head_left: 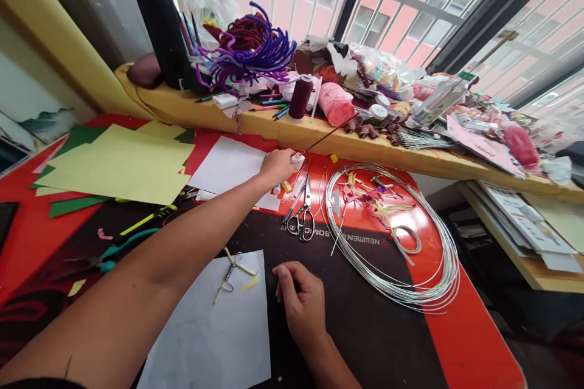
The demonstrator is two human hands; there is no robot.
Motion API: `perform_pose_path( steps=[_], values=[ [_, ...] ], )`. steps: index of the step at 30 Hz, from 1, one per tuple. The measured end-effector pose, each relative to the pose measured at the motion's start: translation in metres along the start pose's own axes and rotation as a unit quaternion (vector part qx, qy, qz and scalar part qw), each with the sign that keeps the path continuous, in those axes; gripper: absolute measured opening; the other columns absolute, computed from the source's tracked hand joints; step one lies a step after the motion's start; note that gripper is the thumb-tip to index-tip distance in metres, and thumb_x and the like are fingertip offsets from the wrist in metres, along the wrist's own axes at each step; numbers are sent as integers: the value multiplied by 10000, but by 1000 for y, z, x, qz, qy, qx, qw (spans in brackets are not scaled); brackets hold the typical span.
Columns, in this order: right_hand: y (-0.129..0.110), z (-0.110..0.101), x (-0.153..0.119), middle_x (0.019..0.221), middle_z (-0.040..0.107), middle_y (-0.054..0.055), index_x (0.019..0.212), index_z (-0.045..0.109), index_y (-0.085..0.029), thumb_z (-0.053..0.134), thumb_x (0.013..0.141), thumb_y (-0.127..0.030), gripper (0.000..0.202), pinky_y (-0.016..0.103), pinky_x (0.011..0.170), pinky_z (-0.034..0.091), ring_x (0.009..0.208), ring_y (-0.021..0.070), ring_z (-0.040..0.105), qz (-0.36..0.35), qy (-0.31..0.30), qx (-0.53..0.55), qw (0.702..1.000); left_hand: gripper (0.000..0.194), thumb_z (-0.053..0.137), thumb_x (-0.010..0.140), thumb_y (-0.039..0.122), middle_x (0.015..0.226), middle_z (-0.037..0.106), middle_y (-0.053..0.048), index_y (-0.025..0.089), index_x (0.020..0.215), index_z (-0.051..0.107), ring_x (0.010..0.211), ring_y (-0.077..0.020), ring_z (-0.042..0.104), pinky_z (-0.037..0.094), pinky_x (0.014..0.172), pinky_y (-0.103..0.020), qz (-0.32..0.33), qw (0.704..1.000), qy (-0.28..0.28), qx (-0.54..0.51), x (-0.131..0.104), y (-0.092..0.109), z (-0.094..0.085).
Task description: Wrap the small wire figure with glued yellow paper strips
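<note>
My left hand (278, 169) reaches far across the table, its fingers closed around a small white object (297, 161) whose kind I cannot make out. A thin dark rod (331, 134) runs from beside these fingers towards the ledge; whether it is held is unclear. Loosely curled, my right hand (302, 301) rests on the dark mat with nothing visible in it. To its left, a twisted wire figure with yellow strips (232, 273) lies on a sheet of white paper (214, 334). Scissors (305, 213) lie between my hands, beyond the right one.
A large coil of silvery wire (449, 255) and paper scraps (365, 197) lie at the right. Yellow and green paper sheets (123, 161), a yellow cutter (148, 220) and teal-handled pliers (108, 266) are at the left. The ledge (260, 126) bears a thread spool (301, 97), a black flask (159, 36) and purple stems (255, 55).
</note>
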State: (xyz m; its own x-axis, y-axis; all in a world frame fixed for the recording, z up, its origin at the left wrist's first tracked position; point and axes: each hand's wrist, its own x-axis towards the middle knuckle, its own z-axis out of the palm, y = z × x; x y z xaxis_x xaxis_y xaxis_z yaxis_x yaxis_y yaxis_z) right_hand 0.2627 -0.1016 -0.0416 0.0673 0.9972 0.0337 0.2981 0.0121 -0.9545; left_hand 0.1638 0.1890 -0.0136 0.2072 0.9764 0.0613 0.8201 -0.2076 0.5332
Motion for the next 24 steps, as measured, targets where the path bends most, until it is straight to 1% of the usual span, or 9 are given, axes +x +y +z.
perform_pose_path(
  steps=[5, 7, 9, 12, 15, 17, 19, 21, 24],
  values=[
    [-1, -1, 0, 601, 657, 4, 889, 762, -191, 562, 1067, -437, 364, 253, 536, 456, 514, 154, 597, 6, -2, -7, 1000, 349, 701, 922, 272, 1199, 782, -132, 192, 1261, 731, 1161, -329, 665, 477, 978, -399, 18, 1000, 7, -19, -7, -3, -3],
    [-1, -1, 0, 606, 657, 4, 890, 762, -191, 562, 1067, -436, 362, 256, 541, 459, 518, 154, 598, 7, -3, -8, 1000, 399, 690, 931, 263, 1256, 751, -141, 172, 1320, 689, 1200, -331, 627, 459, 1015, -409, 25, 999, 19, -25, -18, -3, -6],
    [-1, -1, 1, 613, 661, 6, 893, 765, -192, 563, 1065, -430, 357, 256, 546, 461, 526, 156, 602, 8, -8, -10, 1000, 416, 675, 946, 272, 1314, 713, -132, 176, 1350, 653, 1234, -322, 590, 436, 1057, -412, 36, 998, 31, -32, -36, -3, -11],
    [-2, -1, 1, 624, 672, 10, 890, 768, -194, 563, 1062, -416, 348, 254, 556, 462, 538, 157, 612, 6, -19, -21, 1000, 287, 677, 932, 231, 1217, 725, -85, 200, 1217, 678, 1177, -287, 598, 450, 1029, -391, 75, 995, 28, -53, -78, -5, -24],
    [-3, -1, 1, 628, 676, 12, 885, 767, -194, 562, 1063, -406, 344, 255, 566, 464, 544, 157, 614, -2, -25, -31, 999, 83, 666, 944, 224, 1067, 734, -46, 218, 1027, 672, 1052, -248, 626, 473, 945, -370, 112, 991, -4, -69, -128, -13, -40],
    [-4, -2, 1, 630, 677, 12, 888, 767, -193, 559, 1065, -403, 344, 257, 569, 465, 544, 156, 611, -5, -29, -35, 999, 58, 697, 927, 242, 995, 721, -28, 230, 956, 648, 988, -239, 630, 470, 893, -364, 123, 990, -41, -54, -162, -20, -52],
    [-4, -2, 1, 634, 681, 13, 893, 769, -193, 557, 1067, -407, 347, 260, 569, 466, 544, 155, 609, -6, -31, -40, 999, 103, 727, 918, 287, 975, 712, -15, 240, 917, 634, 956, -234, 634, 458, 863, -367, 138, 985, -93, -36, -193, -29, -60],
    [-3, -2, 1, 638, 684, 13, 898, 771, -194, 555, 1068, -415, 354, 263, 566, 466, 546, 156, 607, -6, -29, -45, 999, 99, 726, 919, 315, 954, 710, -10, 258, 915, 644, 932, -244, 634, 443, 838, -383, 144, 981, -128, -11, -221, -37, -62],
    [-3, -1, 1, 644, 687, 13, 906, 775, -195, 557, 1069, -426, 357, 265, 563, 468, 547, 156, 607, -6, -27, -47, 999, 106, 732, 911, 329, 971, 711, -29, 265, 958, 661, 927, -263, 628, 430, 839, -411, 139, 982, -124, 28, -253, -44, -54]
  ],
)
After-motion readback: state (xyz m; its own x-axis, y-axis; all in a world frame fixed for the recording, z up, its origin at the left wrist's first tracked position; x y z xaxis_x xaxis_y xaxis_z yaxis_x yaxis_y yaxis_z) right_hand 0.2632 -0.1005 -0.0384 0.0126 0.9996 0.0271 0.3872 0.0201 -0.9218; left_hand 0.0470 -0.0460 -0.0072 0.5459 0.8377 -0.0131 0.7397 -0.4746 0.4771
